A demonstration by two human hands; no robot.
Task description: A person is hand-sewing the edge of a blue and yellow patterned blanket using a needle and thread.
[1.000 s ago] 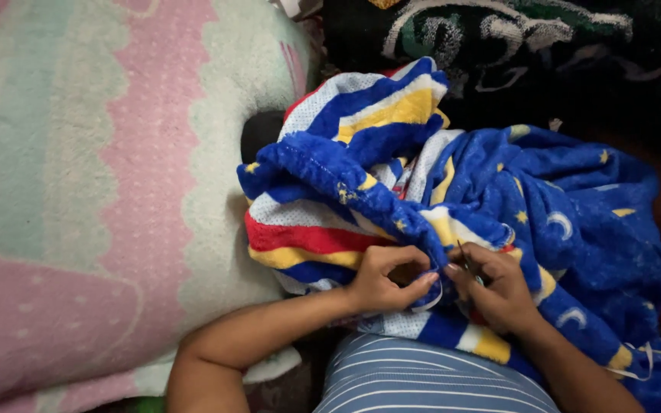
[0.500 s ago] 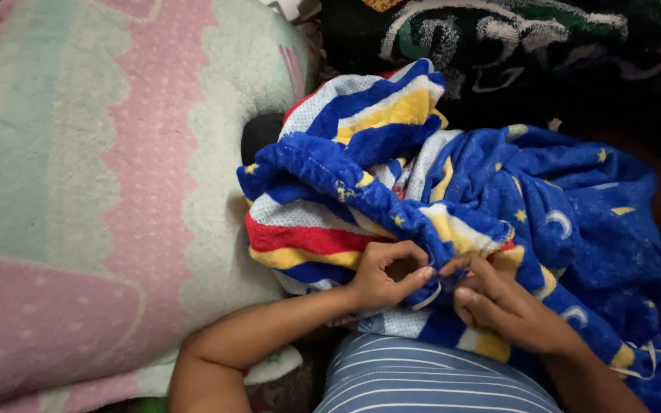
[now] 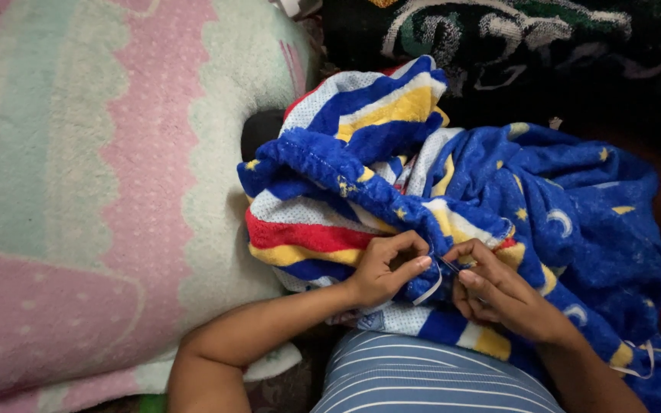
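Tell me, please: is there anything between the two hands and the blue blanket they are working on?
Nothing visible does. The left hand and the right hand both lie directly on the blue blanket, their fingers pinching its folded edge at one spot. The pink-and-green blanket lies off to the side.

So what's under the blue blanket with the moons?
The blue blanket is bunched over the person's lap; a striped shirt peeks out below it. The left hand and right hand pinch its edge. Whatever else lies beneath is covered.
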